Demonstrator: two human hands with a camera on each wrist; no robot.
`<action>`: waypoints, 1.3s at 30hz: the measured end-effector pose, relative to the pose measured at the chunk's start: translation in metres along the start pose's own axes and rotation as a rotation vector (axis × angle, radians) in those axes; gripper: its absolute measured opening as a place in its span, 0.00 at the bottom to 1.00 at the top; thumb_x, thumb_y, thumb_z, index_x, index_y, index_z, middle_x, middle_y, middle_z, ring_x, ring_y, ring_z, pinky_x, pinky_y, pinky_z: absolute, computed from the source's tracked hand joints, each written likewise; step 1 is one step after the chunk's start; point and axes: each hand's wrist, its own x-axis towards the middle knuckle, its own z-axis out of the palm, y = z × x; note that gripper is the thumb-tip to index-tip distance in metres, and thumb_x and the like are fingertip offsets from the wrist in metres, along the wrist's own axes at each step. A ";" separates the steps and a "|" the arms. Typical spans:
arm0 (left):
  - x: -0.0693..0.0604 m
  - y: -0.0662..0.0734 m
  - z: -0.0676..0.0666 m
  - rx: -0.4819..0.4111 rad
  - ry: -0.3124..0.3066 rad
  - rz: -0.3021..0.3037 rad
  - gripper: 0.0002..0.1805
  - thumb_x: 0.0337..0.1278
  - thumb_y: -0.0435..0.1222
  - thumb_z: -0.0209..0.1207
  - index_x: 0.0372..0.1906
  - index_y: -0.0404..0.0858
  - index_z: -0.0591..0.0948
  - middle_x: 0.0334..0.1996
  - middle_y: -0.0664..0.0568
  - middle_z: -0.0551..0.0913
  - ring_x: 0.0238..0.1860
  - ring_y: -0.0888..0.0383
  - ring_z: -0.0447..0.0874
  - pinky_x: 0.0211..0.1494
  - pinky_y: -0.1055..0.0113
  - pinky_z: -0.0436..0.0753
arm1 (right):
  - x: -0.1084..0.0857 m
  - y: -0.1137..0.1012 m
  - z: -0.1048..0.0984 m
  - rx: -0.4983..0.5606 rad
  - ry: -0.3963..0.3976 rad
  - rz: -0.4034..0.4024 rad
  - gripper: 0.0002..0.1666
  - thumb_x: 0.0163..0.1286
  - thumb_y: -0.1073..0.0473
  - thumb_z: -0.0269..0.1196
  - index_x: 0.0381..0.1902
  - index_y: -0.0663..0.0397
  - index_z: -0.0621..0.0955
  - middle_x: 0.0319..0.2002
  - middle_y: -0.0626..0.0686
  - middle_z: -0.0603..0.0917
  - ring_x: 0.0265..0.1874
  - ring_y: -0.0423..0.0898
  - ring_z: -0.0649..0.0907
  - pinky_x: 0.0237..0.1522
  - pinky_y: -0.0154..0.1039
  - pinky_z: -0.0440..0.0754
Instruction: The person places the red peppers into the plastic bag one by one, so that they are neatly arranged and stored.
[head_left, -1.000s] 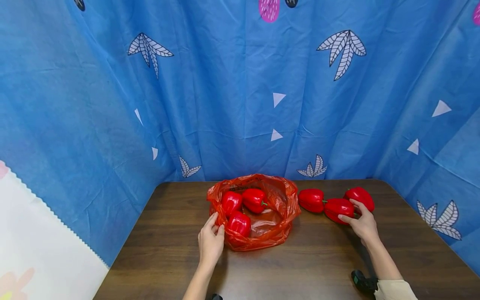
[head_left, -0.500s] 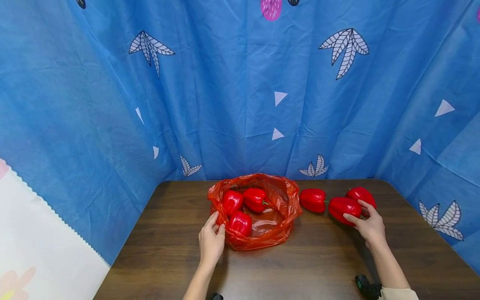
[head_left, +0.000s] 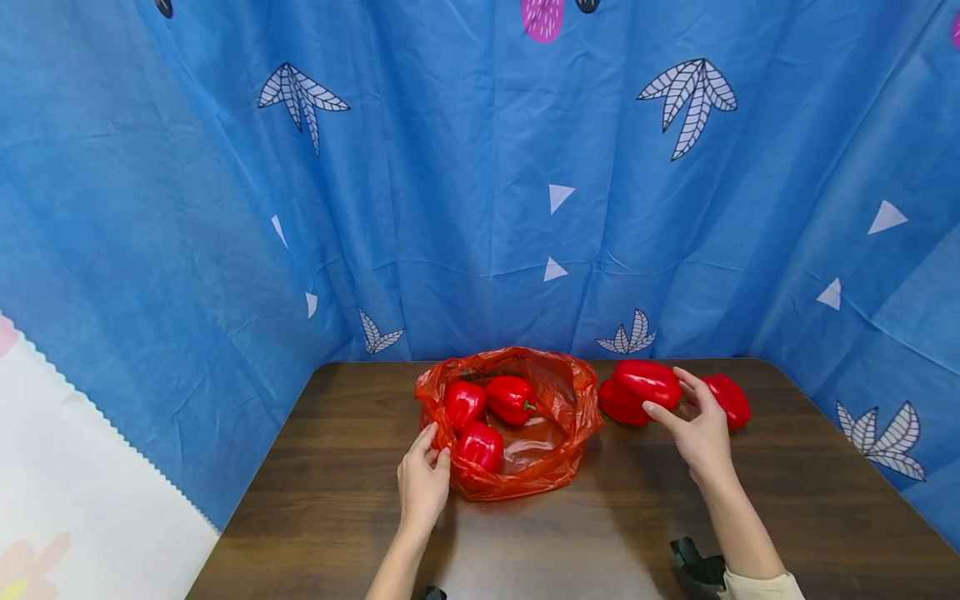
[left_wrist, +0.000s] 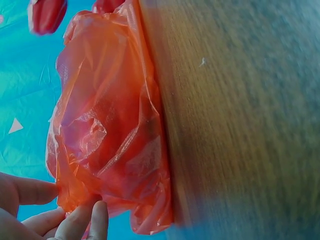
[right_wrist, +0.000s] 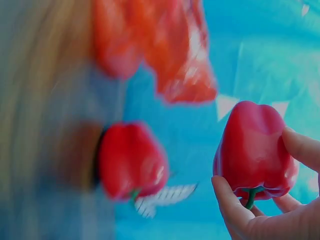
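A red plastic bag (head_left: 551,479) stands with its mouth spread wide, and 3 red bell peppers (head_left: 480,447) lie inside it. My left hand (head_left: 422,483) pinches the bag's left rim between thumb and fingers; the left wrist view shows the thin orange-red film (left_wrist: 110,130) bunched at the fingertips. My right hand (head_left: 701,429) grips another bell pepper (right_wrist: 255,150) by its stem end, raised off the table to the right of the bag. Below the held pepper, one more bell pepper (right_wrist: 131,161) lies on the table, partly hidden in the head view.
One bell pepper (head_left: 729,402) lies on the table behind the right hand. A blue printed curtain (head_left: 465,183) hangs along the back and sides of the brown wooden table (head_left: 337,467). White cloth (head_left: 82,492) shows at the far left.
My right hand has lifted the middle bell pepper from the table and carried it leftward, over the pepper beside the bag. The left hand keeps its hold on the bag rim.
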 end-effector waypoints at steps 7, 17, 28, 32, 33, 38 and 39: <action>0.000 0.002 0.002 0.003 0.003 -0.006 0.24 0.56 0.25 0.61 0.60 0.31 0.78 0.61 0.37 0.78 0.45 0.45 0.87 0.51 0.52 0.84 | -0.014 -0.025 0.045 0.046 -0.075 -0.126 0.44 0.62 0.55 0.69 0.73 0.48 0.64 0.68 0.59 0.69 0.58 0.58 0.74 0.42 0.24 0.82; -0.002 0.005 0.004 -0.006 -0.010 0.003 0.24 0.55 0.24 0.61 0.60 0.30 0.78 0.61 0.36 0.78 0.46 0.43 0.86 0.52 0.51 0.84 | -0.026 -0.027 0.108 0.019 -0.186 -0.205 0.42 0.57 0.56 0.73 0.69 0.46 0.69 0.65 0.57 0.74 0.62 0.57 0.74 0.58 0.57 0.80; -0.003 0.004 0.003 -0.004 -0.018 -0.008 0.24 0.56 0.24 0.61 0.60 0.30 0.78 0.61 0.36 0.77 0.48 0.42 0.85 0.53 0.50 0.83 | -0.024 -0.005 0.138 -0.097 -0.187 -0.202 0.40 0.54 0.60 0.74 0.65 0.52 0.73 0.59 0.61 0.79 0.55 0.59 0.78 0.51 0.55 0.83; -0.003 0.004 0.002 0.000 -0.019 -0.008 0.24 0.56 0.24 0.61 0.60 0.30 0.78 0.61 0.36 0.78 0.47 0.43 0.86 0.53 0.51 0.84 | -0.024 -0.002 0.142 -0.124 -0.189 -0.215 0.40 0.53 0.60 0.75 0.63 0.54 0.74 0.57 0.61 0.81 0.54 0.59 0.79 0.50 0.55 0.83; -0.003 0.004 0.002 0.000 -0.019 -0.010 0.24 0.56 0.24 0.61 0.60 0.30 0.78 0.61 0.36 0.78 0.47 0.43 0.86 0.53 0.51 0.84 | -0.024 -0.001 0.143 -0.131 -0.188 -0.217 0.39 0.52 0.60 0.75 0.63 0.55 0.74 0.56 0.61 0.81 0.53 0.59 0.79 0.50 0.55 0.83; -0.004 0.005 0.001 -0.001 -0.014 -0.008 0.24 0.56 0.24 0.61 0.60 0.30 0.78 0.61 0.36 0.77 0.48 0.42 0.86 0.53 0.50 0.83 | -0.024 0.002 0.147 -0.151 -0.191 -0.208 0.39 0.52 0.60 0.75 0.63 0.54 0.74 0.56 0.61 0.81 0.53 0.58 0.79 0.51 0.55 0.81; -0.004 0.005 0.001 0.000 -0.013 -0.006 0.24 0.56 0.24 0.61 0.60 0.30 0.78 0.61 0.35 0.77 0.48 0.42 0.86 0.53 0.50 0.83 | -0.024 0.003 0.148 -0.154 -0.193 -0.205 0.39 0.52 0.60 0.75 0.63 0.54 0.74 0.56 0.61 0.81 0.53 0.58 0.79 0.52 0.56 0.81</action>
